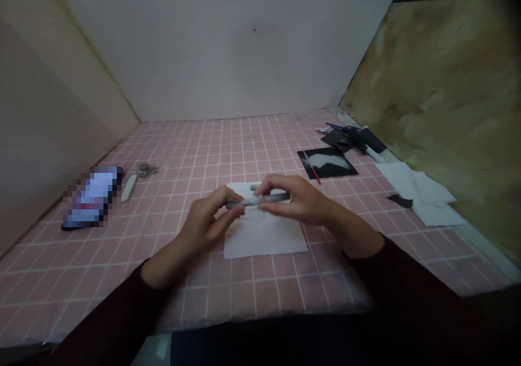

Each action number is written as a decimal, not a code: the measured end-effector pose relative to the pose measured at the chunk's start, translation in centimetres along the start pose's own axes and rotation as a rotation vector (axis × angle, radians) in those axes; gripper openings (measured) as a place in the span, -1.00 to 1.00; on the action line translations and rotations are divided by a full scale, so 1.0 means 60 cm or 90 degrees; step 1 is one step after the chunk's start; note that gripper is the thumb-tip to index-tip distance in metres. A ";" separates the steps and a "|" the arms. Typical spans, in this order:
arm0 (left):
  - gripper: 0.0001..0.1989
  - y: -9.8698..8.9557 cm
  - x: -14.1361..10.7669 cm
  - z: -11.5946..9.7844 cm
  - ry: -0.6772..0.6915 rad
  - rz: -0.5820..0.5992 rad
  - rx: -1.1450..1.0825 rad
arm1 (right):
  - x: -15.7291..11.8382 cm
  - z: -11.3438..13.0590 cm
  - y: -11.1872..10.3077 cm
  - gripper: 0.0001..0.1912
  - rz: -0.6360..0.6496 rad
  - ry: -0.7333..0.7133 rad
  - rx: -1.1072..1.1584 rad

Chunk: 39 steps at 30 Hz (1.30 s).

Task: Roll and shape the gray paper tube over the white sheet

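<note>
Left hand, mine: fingertips and thumb pinched on the left end of a grey stick. Right hand, mine: thumb and fingers grasping the same piece toward its right end.

Grey stick: one, slim, roughly level, between my two hands, above a sheet of paper. Its middle is blurred; I cannot tell its finer detail.

Sheet of paper: one, white, flat on the worktop in front of me, partly covered by my hands. Small grey piece at its far edge, mostly hidden by my right hand.

Worktop: pink cover, white grid lines.

To my left: phone, one, screen lit, picture blocked out; white strip, one, just beside it; scissors-like grey item, small, unclear, near the strip's far end.

To my right: black card, one, pale patch on it; red stick, thin, lying across its left part; white papers, overlapping, near the right-hand wall.
</note>
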<state>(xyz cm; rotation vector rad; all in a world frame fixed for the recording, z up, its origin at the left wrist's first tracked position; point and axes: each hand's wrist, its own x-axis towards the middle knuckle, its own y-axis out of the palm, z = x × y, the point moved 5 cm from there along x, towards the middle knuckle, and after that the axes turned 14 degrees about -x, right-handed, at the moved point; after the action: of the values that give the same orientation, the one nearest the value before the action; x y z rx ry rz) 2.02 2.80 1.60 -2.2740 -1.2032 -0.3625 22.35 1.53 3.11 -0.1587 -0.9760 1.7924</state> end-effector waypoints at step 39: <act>-0.92 0.007 0.001 0.011 -0.122 -0.027 -0.196 | 0.005 -0.012 0.011 -0.82 0.019 0.040 0.057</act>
<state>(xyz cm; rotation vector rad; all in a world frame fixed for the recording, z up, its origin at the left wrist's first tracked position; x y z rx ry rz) 2.40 3.03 0.93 -2.5980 -1.3724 -0.3742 22.09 2.10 2.31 -0.1733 -0.8518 1.8436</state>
